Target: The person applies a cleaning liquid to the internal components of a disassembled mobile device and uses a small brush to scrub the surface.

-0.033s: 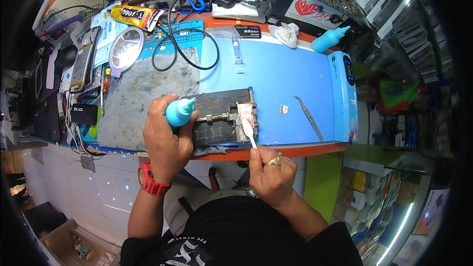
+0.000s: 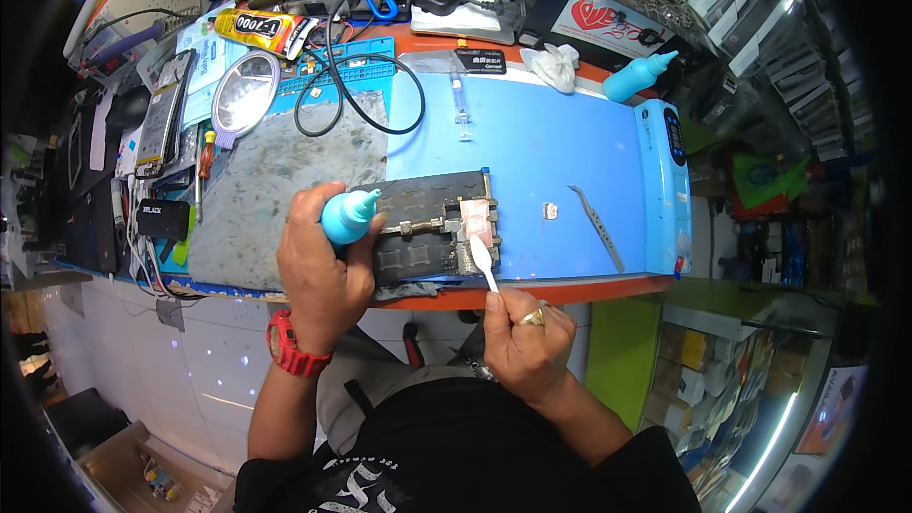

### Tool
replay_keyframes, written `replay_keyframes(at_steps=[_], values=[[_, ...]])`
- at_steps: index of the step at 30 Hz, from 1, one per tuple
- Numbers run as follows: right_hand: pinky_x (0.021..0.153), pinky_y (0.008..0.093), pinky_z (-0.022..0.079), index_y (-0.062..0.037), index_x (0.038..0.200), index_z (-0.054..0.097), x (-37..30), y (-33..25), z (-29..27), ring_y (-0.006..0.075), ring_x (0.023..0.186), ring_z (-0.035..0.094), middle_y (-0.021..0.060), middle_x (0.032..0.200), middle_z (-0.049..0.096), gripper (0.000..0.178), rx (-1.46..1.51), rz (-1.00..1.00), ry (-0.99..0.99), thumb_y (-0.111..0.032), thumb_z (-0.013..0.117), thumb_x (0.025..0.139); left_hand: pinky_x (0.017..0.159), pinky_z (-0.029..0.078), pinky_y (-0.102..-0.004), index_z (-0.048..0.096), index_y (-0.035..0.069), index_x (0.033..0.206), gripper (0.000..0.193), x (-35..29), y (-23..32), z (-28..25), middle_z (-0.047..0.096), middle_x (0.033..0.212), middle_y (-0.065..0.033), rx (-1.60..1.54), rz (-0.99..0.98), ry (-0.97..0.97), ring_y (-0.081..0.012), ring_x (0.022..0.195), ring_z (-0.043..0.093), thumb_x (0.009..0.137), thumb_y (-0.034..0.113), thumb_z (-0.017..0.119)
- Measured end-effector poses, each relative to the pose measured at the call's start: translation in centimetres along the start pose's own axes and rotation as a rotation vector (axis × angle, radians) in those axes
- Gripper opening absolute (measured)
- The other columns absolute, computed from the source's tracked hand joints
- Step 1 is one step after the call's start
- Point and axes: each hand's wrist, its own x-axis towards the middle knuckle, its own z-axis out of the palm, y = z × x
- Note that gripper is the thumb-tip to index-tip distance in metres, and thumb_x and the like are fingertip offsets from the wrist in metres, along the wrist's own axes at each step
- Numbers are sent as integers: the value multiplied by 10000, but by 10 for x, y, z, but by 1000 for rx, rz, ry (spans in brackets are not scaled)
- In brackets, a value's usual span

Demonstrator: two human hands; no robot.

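My left hand [image 2: 325, 261] is closed around a light-blue squeeze bottle [image 2: 347, 218] with a pointed nozzle, and rests over the left side of a dark board holder [image 2: 418, 256]. The nozzle points up and to the right. Clamped at the holder's right end is a small pinkish-copper circuit board [image 2: 477, 216]. My right hand [image 2: 527, 342], a ring on one finger, pinches the thin handle of a white tool with a wide rounded head [image 2: 482, 253]. That head lies at the board's near edge; its underside is hidden. Tweezers [image 2: 597, 228] and a small pale chip-like piece [image 2: 550, 212] lie on the blue mat [image 2: 541, 152].
A blue device with a display [image 2: 665, 185] borders the mat on the right. Behind are a syringe [image 2: 461, 104], a second blue bottle [image 2: 640, 76], a crumpled tissue [image 2: 551, 67] and a looped black cable [image 2: 421, 100]. A grey mat [image 2: 247, 228] and a screwdriver [image 2: 205, 157] lie left.
The white tool's head has shifted slightly toward me and to the right across the small board. My left hand and the bottle look the same.
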Motion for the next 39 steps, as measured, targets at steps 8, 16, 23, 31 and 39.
replay_keyframes(at_steps=[8,16,23,31,39], values=[[465,357,476,-17,936,685,-15,3,-26,224,485,626,75,663,650,77,106,41,93,-33,757,960,777,543,-465,556,18,1341,542,-3,1,0,678,1104,-209,-16,-31,-16,-394,904,690,896,65,862],[463,353,474,-11,949,675,-19,6,-18,220,472,599,66,654,618,80,9,0,-39,-43,745,968,799,545,-465,556,14,1338,532,0,2,1,678,1108,-211,2,4,-6,-398,927,694,903,72,858],[470,359,481,2,1017,681,-71,21,-36,241,475,611,69,641,615,82,75,133,15,-59,725,983,822,550,-471,554,9,1342,530,-5,0,0,683,1142,-223,1,-24,-10,-408,948,697,914,88,857],[490,386,524,20,1022,686,-73,14,13,250,494,641,93,676,639,121,39,-9,-43,-63,751,962,848,554,-475,563,2,1339,512,-6,-1,2,687,1179,-229,24,-27,-5,-410,981,703,931,115,850],[463,365,486,15,1005,674,-70,16,12,234,482,621,72,670,616,114,66,-33,-17,-50,758,962,860,559,-459,570,-1,1339,500,-5,1,2,688,1190,-217,-15,-55,-5,-395,986,703,938,115,846]])
